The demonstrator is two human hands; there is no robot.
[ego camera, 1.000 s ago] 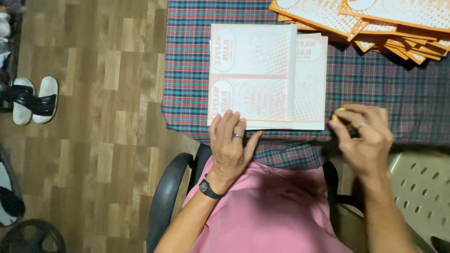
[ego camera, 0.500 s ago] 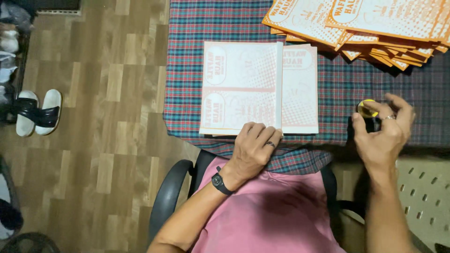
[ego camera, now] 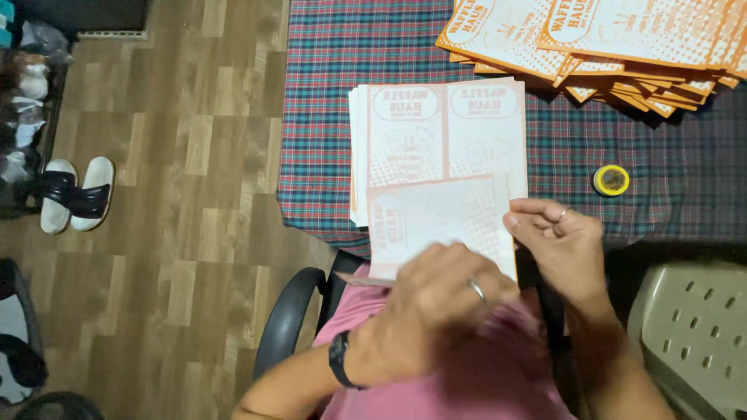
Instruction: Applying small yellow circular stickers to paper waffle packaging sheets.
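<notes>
Hands on a printed sheet at the table's near edge

Hands first: we have our left hand (ego camera: pixel 424 307) lying over the lower part of a pale printed sheet (ego camera: pixel 436 218), fingers curled down onto the paper and pinching its near edge, a ring on one finger and a dark watch (ego camera: pixel 339 360) on the wrist. Our right hand (ego camera: pixel 562 245) grips the same sheet at its right edge, thumb and fingertips closed on the paper, a ring showing there too. We hold the sheet lifted slightly above the table's front edge, over our lap and the pink shirt (ego camera: pixel 475 373), and its far end overlaps the stack of pale printed sheets (ego camera: pixel 436 132) that rests flat on the plaid tablecloth (ego camera: pixel 319 117). Farther back on the table, toward the right, we see a fanned pile of orange printed cards (ego camera: pixel 615 39), well apart from our hands. A small yellow roll of tape (ego camera: pixel 611 180) sits on the cloth just right of the pale stack and near our right hand, touching neither. We sit in a dark office chair (ego camera: pixel 284 327); a beige plastic stool (ego camera: pixel 696 334) stands at our right. On the wooden floor (ego camera: pixel 179 233) to the left, a pair of white sandals (ego camera: pixel 74 194) lies near some dark shelving
</notes>
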